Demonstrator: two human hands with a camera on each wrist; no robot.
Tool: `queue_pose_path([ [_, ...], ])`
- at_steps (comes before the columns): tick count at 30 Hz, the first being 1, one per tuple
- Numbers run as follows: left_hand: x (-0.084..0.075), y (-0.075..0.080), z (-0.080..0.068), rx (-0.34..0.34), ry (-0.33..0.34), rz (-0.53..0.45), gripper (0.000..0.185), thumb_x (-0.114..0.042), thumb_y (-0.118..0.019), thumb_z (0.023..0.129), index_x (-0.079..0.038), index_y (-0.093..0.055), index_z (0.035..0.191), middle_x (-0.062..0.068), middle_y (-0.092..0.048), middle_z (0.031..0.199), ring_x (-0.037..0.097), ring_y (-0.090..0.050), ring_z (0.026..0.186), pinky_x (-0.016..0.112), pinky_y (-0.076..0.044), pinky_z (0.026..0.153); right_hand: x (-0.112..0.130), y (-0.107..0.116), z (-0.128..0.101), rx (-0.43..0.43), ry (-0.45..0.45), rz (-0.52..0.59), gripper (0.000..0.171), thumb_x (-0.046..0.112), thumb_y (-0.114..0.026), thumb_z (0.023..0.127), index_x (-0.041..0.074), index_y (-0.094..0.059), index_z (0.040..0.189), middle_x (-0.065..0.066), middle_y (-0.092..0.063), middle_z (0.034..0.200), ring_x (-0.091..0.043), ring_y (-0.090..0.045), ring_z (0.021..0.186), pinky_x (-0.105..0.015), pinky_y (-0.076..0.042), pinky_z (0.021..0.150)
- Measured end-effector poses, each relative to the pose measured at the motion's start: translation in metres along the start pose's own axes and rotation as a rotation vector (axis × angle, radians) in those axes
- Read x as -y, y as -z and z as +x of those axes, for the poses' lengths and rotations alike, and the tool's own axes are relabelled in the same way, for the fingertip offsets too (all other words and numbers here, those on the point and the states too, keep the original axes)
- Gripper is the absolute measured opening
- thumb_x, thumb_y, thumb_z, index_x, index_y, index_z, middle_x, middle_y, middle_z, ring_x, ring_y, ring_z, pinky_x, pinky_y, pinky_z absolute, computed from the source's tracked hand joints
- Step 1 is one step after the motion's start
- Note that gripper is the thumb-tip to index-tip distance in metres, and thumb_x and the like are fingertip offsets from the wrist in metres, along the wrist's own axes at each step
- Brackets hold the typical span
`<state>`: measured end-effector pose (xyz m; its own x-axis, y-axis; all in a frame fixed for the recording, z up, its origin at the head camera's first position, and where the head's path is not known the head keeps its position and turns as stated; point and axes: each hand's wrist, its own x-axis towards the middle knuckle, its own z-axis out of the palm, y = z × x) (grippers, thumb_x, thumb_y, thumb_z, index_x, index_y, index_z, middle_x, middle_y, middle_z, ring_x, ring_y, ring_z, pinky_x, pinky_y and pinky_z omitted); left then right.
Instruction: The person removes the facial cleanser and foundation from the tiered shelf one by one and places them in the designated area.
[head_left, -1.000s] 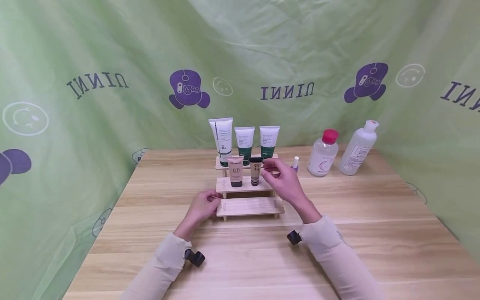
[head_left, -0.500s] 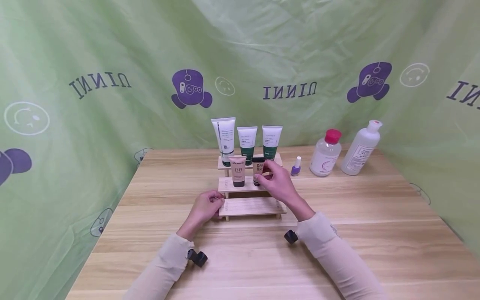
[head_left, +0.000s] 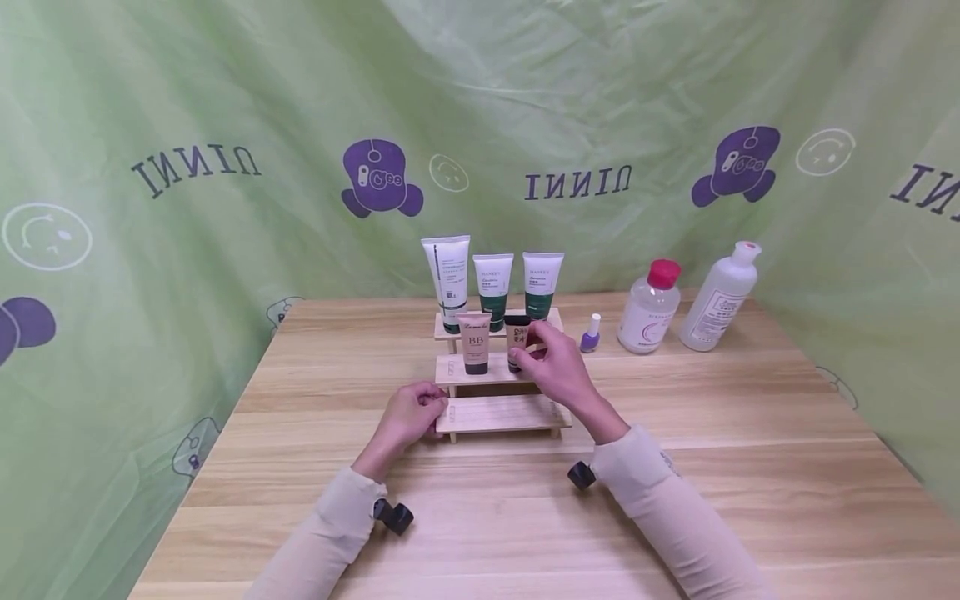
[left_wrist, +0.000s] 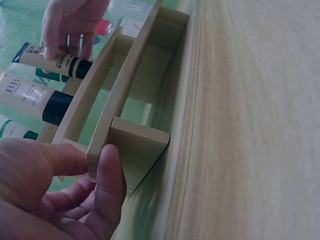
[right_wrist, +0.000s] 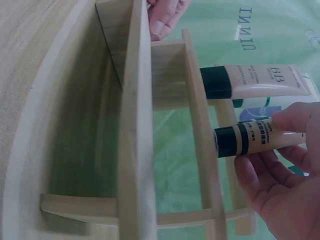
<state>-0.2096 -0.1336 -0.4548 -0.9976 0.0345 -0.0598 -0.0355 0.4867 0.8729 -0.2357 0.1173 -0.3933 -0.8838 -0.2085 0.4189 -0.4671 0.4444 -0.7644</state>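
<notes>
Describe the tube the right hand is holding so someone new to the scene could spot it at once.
Find the three-step wooden rack in the middle of the table. On its middle step, two small beige tubes stand cap-down, in front of three taller white tubes. The one meant is the right of the pair, the narrow beige tube pinched by the right hand; its neighbour is wider and printed BB.

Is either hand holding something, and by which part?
Right hand pinches the small beige tube by its body; left hand grips the wooden rack at its end.
</notes>
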Motion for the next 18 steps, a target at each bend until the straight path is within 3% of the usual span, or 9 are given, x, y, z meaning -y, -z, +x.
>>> queue_pose_path([
  [7, -0.001, -0.001, 0.0, 0.008, 0.009, 0.0, 0.01, -0.01, -0.066, 0.089, -0.005, -0.069, 0.096, 0.006, -0.064, 0.078, 0.014, -0.057, 0.055, 0.025, -0.05, 0.047, 0.008, 0.015, -0.006, -0.02, 0.05, -0.029, 0.022, 0.011, -0.07, 0.088, 0.0, -0.062, 0.105, -0.014, -0.067, 0.095, -0.026, -0.064, 0.085, -0.035, -0.059, 0.072],
  [18, -0.002, 0.0, 0.0, 0.026, 0.025, -0.015, 0.013, -0.01, -0.064, 0.091, -0.003, -0.068, 0.101, 0.009, -0.065, 0.08, 0.016, -0.059, 0.051, 0.029, -0.054, 0.047, 0.012, 0.046, -0.027, -0.027, 0.04, -0.069, 0.021, 0.004, -0.067, 0.086, -0.001, -0.061, 0.106, -0.016, -0.067, 0.094, -0.026, -0.066, 0.083, -0.035, -0.06, 0.069],
])
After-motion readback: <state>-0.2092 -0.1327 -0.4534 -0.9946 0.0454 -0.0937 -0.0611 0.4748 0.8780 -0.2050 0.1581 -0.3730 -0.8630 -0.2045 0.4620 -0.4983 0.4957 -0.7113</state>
